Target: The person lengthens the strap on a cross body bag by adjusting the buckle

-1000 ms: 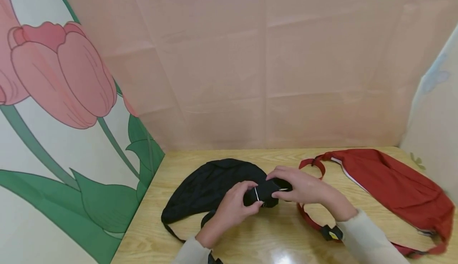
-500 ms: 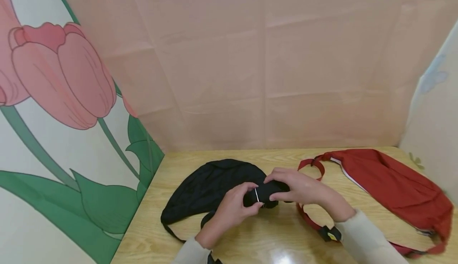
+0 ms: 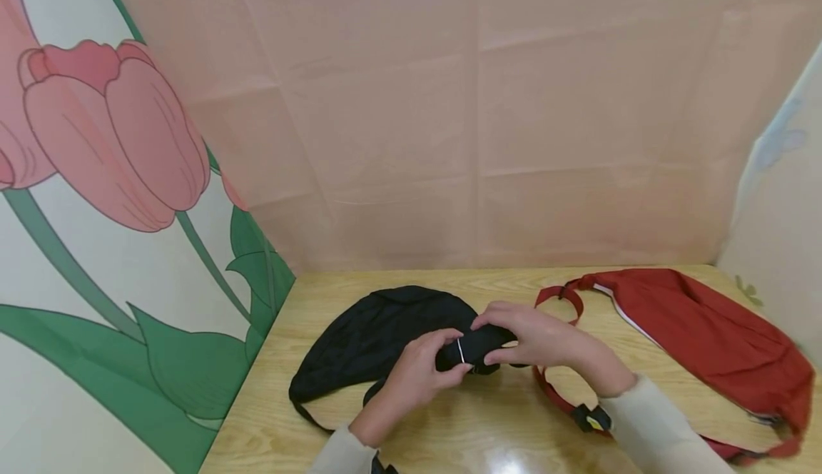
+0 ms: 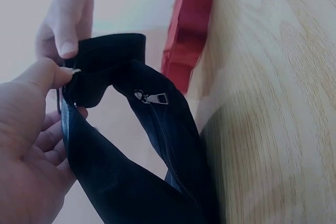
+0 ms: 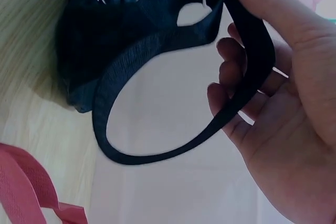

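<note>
A black waist bag (image 3: pixel 385 335) lies on the wooden table in the head view. Its wide black strap (image 3: pixel 477 345) is lifted at the bag's right end, a thin pale line crossing it. My left hand (image 3: pixel 420 368) pinches the strap between thumb and fingers beside that line. Just to the right, my right hand (image 3: pixel 542 338) grips the same strap with thumb and fingertips. In the right wrist view the strap (image 5: pixel 126 72) hangs in a loop from the right hand. A silver zipper pull (image 4: pixel 157 98) shows on the bag in the left wrist view.
A red waist bag (image 3: pixel 700 338) lies at the right of the table (image 3: pixel 475 431). Its strap ends in a black buckle (image 3: pixel 591 418) close to my right sleeve. A pinkish cloth (image 3: pixel 411 138) hangs behind, and a tulip-printed panel (image 3: pixel 128 210) stands at the left.
My right hand has shifted slightly left along the strap, closer to my left hand. The left hand and both bags have stayed almost where they were.
</note>
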`<state>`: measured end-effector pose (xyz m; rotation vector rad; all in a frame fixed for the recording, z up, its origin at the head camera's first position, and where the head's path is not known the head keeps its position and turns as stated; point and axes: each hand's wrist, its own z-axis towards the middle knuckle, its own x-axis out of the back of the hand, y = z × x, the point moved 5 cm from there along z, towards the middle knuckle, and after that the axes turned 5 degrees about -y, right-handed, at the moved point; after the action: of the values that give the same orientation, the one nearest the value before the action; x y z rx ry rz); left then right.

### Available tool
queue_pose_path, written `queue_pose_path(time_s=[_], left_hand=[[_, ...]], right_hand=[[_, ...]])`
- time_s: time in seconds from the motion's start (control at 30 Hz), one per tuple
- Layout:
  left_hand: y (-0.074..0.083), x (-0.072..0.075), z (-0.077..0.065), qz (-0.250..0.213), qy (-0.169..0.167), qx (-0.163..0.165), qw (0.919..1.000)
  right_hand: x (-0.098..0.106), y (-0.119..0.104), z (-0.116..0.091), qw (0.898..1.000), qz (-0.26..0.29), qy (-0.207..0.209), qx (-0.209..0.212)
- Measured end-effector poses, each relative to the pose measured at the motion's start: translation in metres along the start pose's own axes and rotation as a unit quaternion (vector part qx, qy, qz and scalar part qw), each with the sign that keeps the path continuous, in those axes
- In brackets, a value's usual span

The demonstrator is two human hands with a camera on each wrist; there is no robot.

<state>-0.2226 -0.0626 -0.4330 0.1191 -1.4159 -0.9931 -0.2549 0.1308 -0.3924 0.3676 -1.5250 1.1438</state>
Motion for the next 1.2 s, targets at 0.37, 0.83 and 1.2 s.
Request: queue_pose_path(time_s=[0.37,0.83,1.2], left_hand=[[-0.001,-0.001,0.0,-0.003,0.001,-0.012,0.9999],[0.0,-0.002,0.001,-0.002,0.004,-0.01,0.9999],[0.002,0.0,0.001,-0.001,-0.004,-0.015,0.9999]], right_hand=[[-0.001,0.005,-0.004,1.0,0.013,0.001,-0.016],[-0.005,-0.004,0.002,1.0,-0.018,-0.015,0.004],[0.0,0.0,-0.004,1.0,-0.003,-0.001,-0.013]])
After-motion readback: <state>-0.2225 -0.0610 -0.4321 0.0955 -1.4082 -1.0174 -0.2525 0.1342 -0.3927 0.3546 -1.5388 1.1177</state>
